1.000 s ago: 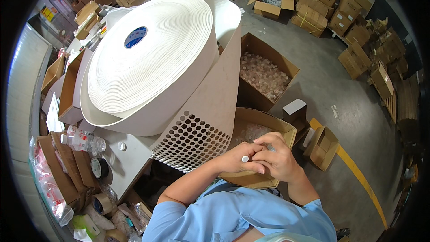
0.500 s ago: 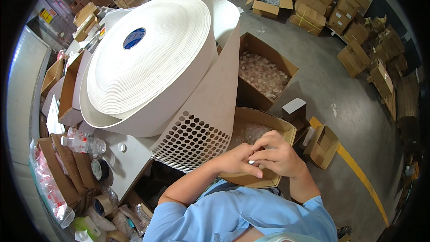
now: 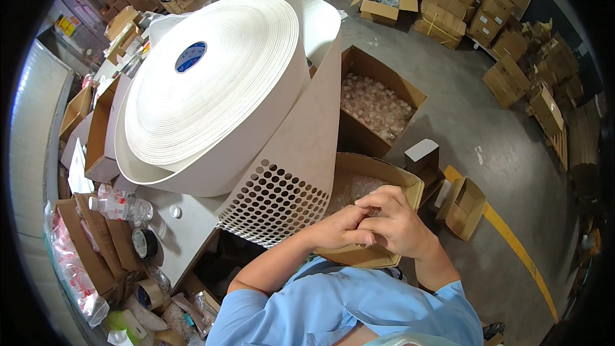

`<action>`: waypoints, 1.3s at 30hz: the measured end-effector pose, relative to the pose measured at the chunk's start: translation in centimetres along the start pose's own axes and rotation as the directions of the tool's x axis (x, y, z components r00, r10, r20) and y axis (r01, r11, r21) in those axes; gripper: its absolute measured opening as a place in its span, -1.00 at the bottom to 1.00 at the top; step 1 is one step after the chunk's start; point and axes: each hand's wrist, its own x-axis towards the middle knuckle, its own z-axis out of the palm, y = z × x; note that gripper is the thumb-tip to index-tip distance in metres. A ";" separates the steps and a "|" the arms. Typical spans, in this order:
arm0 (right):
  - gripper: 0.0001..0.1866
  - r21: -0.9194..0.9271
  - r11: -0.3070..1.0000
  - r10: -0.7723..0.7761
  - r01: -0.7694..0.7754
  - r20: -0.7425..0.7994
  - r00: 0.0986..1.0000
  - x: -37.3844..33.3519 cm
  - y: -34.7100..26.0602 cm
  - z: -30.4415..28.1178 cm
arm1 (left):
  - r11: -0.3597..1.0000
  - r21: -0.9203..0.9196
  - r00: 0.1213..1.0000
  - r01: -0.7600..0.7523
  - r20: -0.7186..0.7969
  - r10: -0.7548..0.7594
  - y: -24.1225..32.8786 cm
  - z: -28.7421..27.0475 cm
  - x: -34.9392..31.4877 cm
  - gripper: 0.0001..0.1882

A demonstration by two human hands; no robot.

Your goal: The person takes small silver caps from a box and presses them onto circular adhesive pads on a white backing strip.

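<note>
My left hand [image 3: 343, 228] and my right hand [image 3: 400, 225] meet over a shallow cardboard box [image 3: 378, 167], fingers closed and pressed together. Whatever they pinch is hidden behind the fingers. Inside the box, just beyond my hands, lie some clear, small pieces [image 3: 365, 188]. To the left of my hands hangs the punched end of a white strip [image 3: 307, 134], full of rows of round holes. It comes off a large white roll [image 3: 237, 64] with a blue core label, resting on the table. Neither hand touches the strip's holes; my left forearm passes close to its lower edge.
Beyond the shallow box stands a deeper carton [image 3: 391, 77] filled with small round translucent pieces [image 3: 377, 106]. A small open carton [image 3: 462, 208] sits on the floor at right. On the table [image 3: 186, 237] are a plastic bottle [image 3: 125, 207], a white cap [image 3: 175, 211] and black tape [image 3: 145, 243].
A small white piece showed between my fingertips before; now it is out of sight. My fingers have drawn closer together, with the left thumb tucked nearer the right hand.
</note>
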 end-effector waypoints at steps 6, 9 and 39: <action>-0.71 -0.060 0.997 0.049 -0.046 0.042 0.998 0.2 -0.5 0.3 | 0.993 -0.022 0.987 0.120 -0.107 -0.122 -0.4 0.0 -0.7 -0.21; -0.71 0.017 0.998 0.068 -0.068 -0.011 0.998 -0.1 0.2 0.7 | 0.986 -0.093 0.980 0.136 -0.130 -0.147 0.5 0.6 0.0 -0.08; -0.94 0.378 0.810 0.414 -0.448 0.173 0.894 -1.0 1.9 -0.2 | 0.816 0.578 0.898 0.032 -0.375 0.231 2.5 -0.1 -0.7 -0.94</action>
